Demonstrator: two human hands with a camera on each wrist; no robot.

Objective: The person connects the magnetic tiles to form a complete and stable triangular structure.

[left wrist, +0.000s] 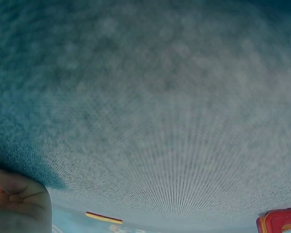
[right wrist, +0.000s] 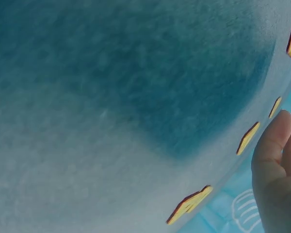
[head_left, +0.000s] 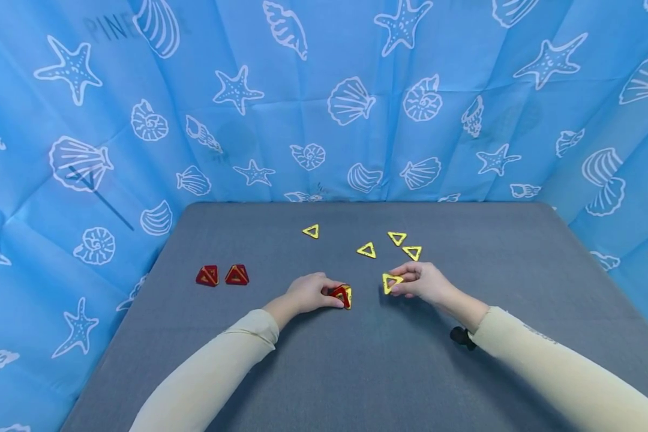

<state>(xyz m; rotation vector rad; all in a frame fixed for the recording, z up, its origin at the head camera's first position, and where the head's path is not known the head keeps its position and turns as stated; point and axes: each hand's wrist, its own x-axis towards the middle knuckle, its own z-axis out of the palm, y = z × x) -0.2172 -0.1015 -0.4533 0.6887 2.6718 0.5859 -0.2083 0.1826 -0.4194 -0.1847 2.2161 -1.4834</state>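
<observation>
My left hand (head_left: pixel 309 293) rests low over the grey table and pinches a red triangular piece (head_left: pixel 339 293) between thumb and fingers. A yellow triangle face (head_left: pixel 348 298) shows on that piece's right side. To the right, my right hand (head_left: pixel 423 282) pinches a flat yellow triangle frame (head_left: pixel 386 283) by its right side, with a gap between it and the left hand's piece. Part of the right hand (right wrist: pixel 274 170) edges into the right wrist view. At the lower right of the left wrist view appears a red triangular piece (left wrist: pixel 281 219).
Behind the hands lie loose yellow triangles: one at the back (head_left: pixel 312 231), one nearer the middle (head_left: pixel 367 250), and two at right (head_left: pixel 396 238). Two red pyramid-like pieces (head_left: pixel 207 276) (head_left: pixel 237 275) stand at left. A blue shell-print curtain (head_left: pixel 324 144) hangs behind the table (head_left: pixel 324 372).
</observation>
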